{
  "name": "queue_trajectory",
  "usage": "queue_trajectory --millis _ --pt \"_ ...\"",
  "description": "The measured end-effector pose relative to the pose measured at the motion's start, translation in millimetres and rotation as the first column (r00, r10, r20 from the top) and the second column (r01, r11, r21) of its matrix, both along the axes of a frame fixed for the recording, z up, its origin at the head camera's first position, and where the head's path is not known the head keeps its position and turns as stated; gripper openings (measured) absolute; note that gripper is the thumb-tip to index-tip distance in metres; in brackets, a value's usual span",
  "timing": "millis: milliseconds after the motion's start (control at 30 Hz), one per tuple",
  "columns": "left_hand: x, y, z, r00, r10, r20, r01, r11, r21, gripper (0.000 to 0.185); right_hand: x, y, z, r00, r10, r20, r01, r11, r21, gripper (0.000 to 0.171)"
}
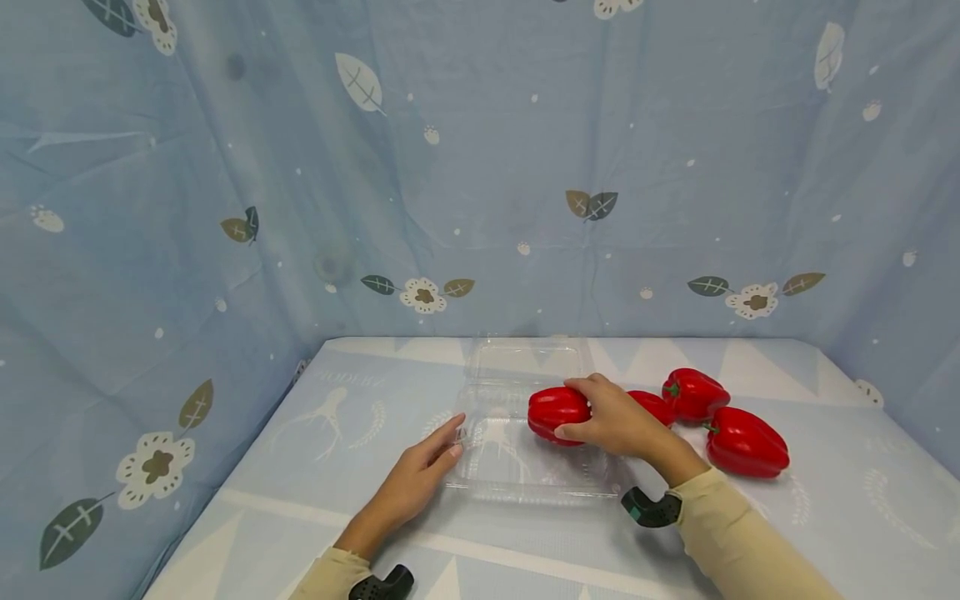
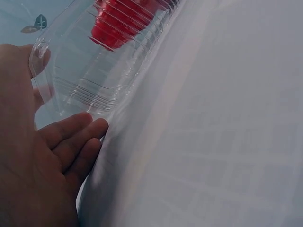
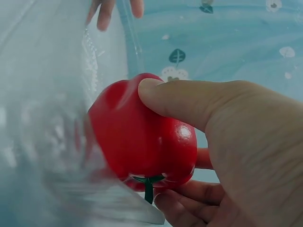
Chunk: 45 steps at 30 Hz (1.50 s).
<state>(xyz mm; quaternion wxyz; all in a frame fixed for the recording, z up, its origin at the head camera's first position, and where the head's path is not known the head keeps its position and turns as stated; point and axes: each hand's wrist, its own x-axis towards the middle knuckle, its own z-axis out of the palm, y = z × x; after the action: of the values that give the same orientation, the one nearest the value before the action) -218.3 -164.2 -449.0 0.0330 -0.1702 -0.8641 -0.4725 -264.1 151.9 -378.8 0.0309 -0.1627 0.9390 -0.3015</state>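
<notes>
My right hand (image 1: 618, 421) grips a red pepper (image 1: 557, 412) over the clear tray (image 1: 525, 483), near the table's (image 1: 300, 467) middle. My left hand (image 1: 420, 475), fingers straight, touches the tray's left edge. Three peppers (image 1: 746, 442) lie toward the right edge.

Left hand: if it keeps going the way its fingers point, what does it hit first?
The clear tray. The left hand lies flat on the table with its fingertips already at the tray's left edge. Further along that line is the pepper held by the right hand.
</notes>
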Motion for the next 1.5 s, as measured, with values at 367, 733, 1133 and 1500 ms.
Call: queue_trajectory --millis 367,733,1133,1500 --pt "0.4 -0.3 0.6 1.0 -0.005 0.003 0.005 1.0 0.006 0.046 -0.2 -4.0 -2.2 1.0 0.001 -0.027 0.0 0.999 0.04 0.084" --pt "-0.8 -0.2 0.4 1.0 -0.011 -0.004 0.011 1.0 0.0 0.047 -0.8 -4.8 -1.0 0.999 -0.002 -0.035 0.004 0.998 0.062 0.08" --pt "-1.9 -0.2 -1.5 1.0 -0.006 0.004 0.007 1.0 -0.019 0.048 3.3 -6.0 -2.9 0.998 -0.01 -0.06 0.015 0.996 0.086 0.082" --pt "-0.4 0.1 1.2 1.0 -0.011 0.009 0.011 1.0 -0.016 0.048 2.0 -5.9 -2.1 0.999 0.006 -0.044 -0.001 0.994 0.107 0.083"
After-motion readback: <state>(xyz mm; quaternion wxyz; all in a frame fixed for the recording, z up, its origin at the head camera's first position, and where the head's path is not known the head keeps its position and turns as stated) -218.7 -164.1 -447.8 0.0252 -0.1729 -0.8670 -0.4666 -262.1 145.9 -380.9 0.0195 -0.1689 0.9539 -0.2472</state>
